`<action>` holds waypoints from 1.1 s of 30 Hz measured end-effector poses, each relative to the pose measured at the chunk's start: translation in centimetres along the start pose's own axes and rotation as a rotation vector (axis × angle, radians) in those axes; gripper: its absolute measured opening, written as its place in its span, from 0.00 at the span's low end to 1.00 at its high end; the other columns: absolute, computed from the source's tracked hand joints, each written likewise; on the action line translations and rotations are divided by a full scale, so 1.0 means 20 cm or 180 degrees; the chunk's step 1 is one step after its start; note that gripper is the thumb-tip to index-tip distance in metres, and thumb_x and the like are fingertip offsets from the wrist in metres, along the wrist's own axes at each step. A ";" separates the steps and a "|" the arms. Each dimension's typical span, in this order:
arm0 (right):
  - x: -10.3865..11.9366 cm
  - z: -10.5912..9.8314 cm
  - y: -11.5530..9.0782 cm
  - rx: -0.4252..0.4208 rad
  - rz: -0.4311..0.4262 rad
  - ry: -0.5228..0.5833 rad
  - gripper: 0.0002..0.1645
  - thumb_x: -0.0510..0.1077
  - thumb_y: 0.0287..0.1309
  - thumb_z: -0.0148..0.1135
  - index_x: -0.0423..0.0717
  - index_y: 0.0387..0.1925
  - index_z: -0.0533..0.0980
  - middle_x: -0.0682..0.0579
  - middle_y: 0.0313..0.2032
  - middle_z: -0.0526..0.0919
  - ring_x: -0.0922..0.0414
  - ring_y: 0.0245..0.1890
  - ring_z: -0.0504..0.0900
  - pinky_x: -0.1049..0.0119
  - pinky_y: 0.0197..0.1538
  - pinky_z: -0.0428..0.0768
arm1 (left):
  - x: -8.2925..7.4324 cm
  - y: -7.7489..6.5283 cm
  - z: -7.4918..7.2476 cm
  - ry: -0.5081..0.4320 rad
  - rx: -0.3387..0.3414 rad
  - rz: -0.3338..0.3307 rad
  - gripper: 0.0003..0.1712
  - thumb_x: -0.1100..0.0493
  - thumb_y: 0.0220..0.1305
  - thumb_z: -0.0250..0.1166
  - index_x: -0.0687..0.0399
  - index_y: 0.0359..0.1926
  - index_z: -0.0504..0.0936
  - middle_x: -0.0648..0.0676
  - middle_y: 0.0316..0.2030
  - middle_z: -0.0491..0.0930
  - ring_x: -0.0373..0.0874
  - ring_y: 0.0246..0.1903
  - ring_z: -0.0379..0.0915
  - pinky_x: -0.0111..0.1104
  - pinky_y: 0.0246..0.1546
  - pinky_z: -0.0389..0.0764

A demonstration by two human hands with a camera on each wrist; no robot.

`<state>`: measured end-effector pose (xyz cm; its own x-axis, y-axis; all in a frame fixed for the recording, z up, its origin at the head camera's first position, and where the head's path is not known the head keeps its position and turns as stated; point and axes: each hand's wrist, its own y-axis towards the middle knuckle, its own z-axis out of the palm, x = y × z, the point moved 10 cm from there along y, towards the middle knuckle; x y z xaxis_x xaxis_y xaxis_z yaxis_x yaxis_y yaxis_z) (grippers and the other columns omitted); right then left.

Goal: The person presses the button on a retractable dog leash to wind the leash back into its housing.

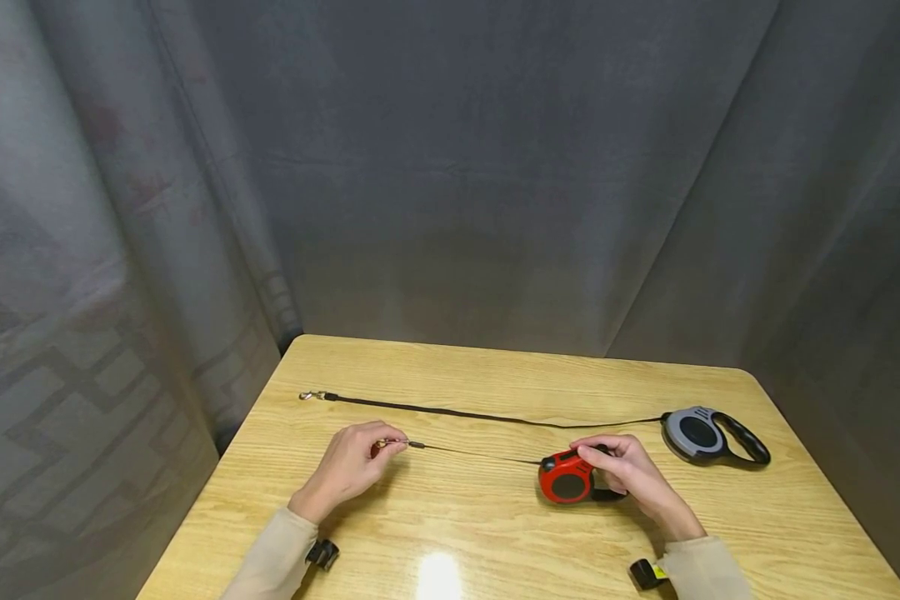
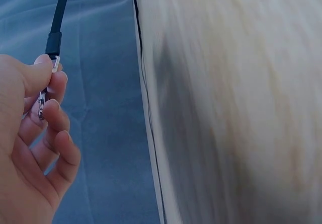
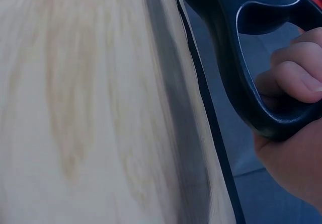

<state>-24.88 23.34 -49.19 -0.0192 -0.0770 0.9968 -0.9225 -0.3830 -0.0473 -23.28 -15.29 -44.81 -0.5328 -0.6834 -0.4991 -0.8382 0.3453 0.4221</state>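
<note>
My right hand (image 1: 633, 473) grips the black loop handle (image 3: 226, 68) of a red retractable dog leash (image 1: 562, 479), its fingers curled through the loop in the right wrist view. From the casing a thin black strap (image 1: 480, 454) runs left, stretched nearly straight. At its far end my left hand (image 1: 354, 462) pinches the metal snap hook (image 2: 42, 105) between thumb and fingers. The left wrist view shows the black strap end (image 2: 54, 44) just above that thumb, while the other fingers curl loosely below. Part of the hook is hidden by the fingers.
Behind both hands, a second leash with a grey casing (image 1: 697, 431) and black handle lies on the wooden table (image 1: 450, 533). Its black strap (image 1: 457, 412) extends left to a metal snap hook (image 1: 311, 395). Grey curtains (image 1: 450, 183) hang behind and beside the table.
</note>
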 end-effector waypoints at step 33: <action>-0.02 0.06 0.03 0.0070 0.0103 -0.0017 0.17 0.39 0.75 0.61 0.66 0.44 0.90 0.61 0.29 0.90 0.70 0.13 0.59 0.62 0.18 0.52 | -0.04 0.01 0.03 -0.0057 0.0055 0.0047 0.03 0.54 0.70 0.73 0.41 0.42 0.92 0.38 0.34 0.87 0.24 0.24 0.66 0.24 0.27 0.71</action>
<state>-24.98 21.97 -49.77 -0.0468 -0.0946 0.9944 -0.9127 -0.4004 -0.0811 -23.21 -14.34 -44.78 -0.5471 -0.6665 -0.5065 -0.8320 0.3664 0.4165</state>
